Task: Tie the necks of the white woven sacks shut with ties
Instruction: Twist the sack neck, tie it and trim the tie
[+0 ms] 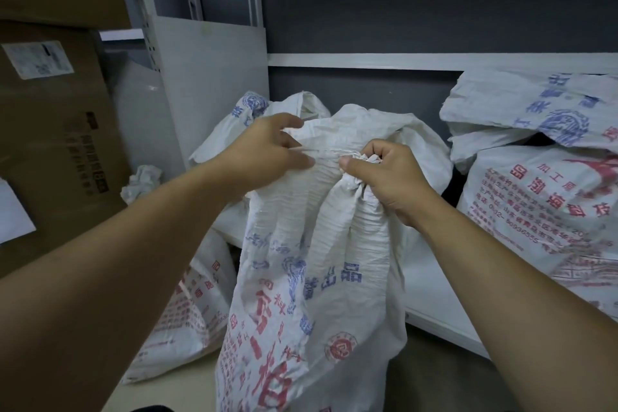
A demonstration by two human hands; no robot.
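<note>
Sack [311,278] neck bunched in right hand [384,177] grip; left hand [264,150] spread on fabric. Gathering step, likely; binding comes next.

Both bare forearms reach in from near corners, converging toward centre. Left hand [264,150] slightly farther and higher, palm turned right, fingers loosely spread, thumb low, outline blurred; whether fingertips pinch anything unclear. Right hand [384,177] fisted, knuckles up, fingers curled round bunched sack neck [359,177], thumb pointing left toward other hand. Hands near, not touching.
</note>
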